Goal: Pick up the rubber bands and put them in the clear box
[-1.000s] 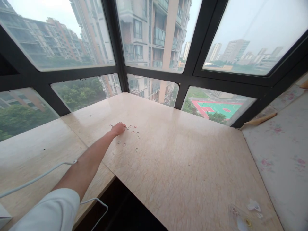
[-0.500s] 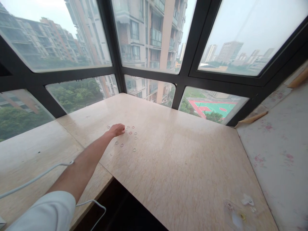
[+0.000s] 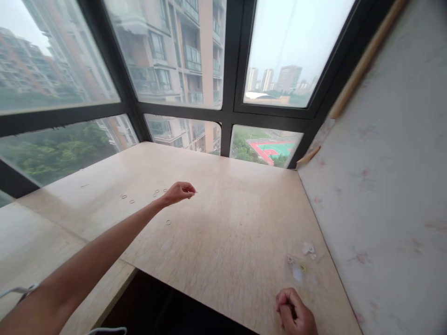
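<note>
My left hand [image 3: 180, 191] is raised a little over the middle of the stone ledge, its fingertips pinched on a small thing, seemingly a ring, that shows as a pale speck at their tips. Several thin rings lie behind and beside that wrist, among them one ring [image 3: 168, 222] nearer the front and another ring [image 3: 124, 197] to the left. At the lower right my right hand [image 3: 295, 312] is curled near the ledge's front, its fingers closed; what they hold, if anything, is hidden. Just beyond it sits a clear plastic bag [image 3: 296, 270] with small items.
The pale ledge [image 3: 223, 251] runs back to dark-framed windows. A small white object [image 3: 308, 248] lies beside the bag. A flowered wall [image 3: 377, 195] bounds the right side. White cable [image 3: 106, 331] hangs at the lower left, near the dark gap below the ledge.
The view has turned to the right. My left hand has moved right, off the group of rings, with something small at its fingertips. My right hand has come into view at the lower right.
</note>
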Available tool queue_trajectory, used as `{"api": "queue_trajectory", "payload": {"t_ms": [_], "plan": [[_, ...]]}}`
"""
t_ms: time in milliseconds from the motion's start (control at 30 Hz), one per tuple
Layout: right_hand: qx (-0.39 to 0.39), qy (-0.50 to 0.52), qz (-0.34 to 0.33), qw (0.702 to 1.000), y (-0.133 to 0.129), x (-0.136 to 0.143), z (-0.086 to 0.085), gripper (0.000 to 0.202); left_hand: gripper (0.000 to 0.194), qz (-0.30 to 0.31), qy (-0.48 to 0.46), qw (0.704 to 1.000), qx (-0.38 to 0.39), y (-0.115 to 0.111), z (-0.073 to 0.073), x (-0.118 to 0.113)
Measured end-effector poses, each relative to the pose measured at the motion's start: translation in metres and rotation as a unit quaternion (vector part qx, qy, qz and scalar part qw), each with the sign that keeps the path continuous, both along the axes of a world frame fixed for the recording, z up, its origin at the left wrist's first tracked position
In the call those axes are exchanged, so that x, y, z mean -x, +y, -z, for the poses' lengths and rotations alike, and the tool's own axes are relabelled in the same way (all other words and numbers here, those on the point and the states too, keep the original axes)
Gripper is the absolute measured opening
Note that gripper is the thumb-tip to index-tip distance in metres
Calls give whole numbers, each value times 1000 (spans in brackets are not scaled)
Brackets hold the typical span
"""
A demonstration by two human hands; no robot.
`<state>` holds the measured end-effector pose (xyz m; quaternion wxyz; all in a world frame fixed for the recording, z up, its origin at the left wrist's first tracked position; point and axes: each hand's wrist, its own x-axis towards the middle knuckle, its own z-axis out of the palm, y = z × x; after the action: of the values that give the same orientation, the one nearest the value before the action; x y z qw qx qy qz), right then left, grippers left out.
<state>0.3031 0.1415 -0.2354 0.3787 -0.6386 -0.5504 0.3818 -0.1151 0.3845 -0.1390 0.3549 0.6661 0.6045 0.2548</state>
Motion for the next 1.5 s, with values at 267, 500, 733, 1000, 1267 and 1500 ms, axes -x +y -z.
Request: {"api": "queue_trajectory", "payload": {"t_ms": [267, 500, 733, 1000, 1267, 1500], "plan": [[-30, -8, -49, 998, 6, 1, -16, 12, 29, 111, -179, 973, 96, -16, -15, -165], [-43, -3, -34, 998, 8, 6, -25, 16, 17, 262, -119, 954, 86, -51, -7, -278], [-44, -2, -22, 999, 10, 7, -30, 15, 20, 341, -52, 938, 23, -69, 14, -330], [-33, 25, -13, 999, 10, 5, -29, 16, 24, 346, -49, 936, 30, -73, 18, -327], [-37, 29, -17, 999, 10, 5, -33, 16, 26, 421, 51, 903, -76, -80, 15, -316], [-33, 39, -22, 998, 8, 4, -32, 16, 24, 303, -55, 950, -50, -82, 22, -302]]}}
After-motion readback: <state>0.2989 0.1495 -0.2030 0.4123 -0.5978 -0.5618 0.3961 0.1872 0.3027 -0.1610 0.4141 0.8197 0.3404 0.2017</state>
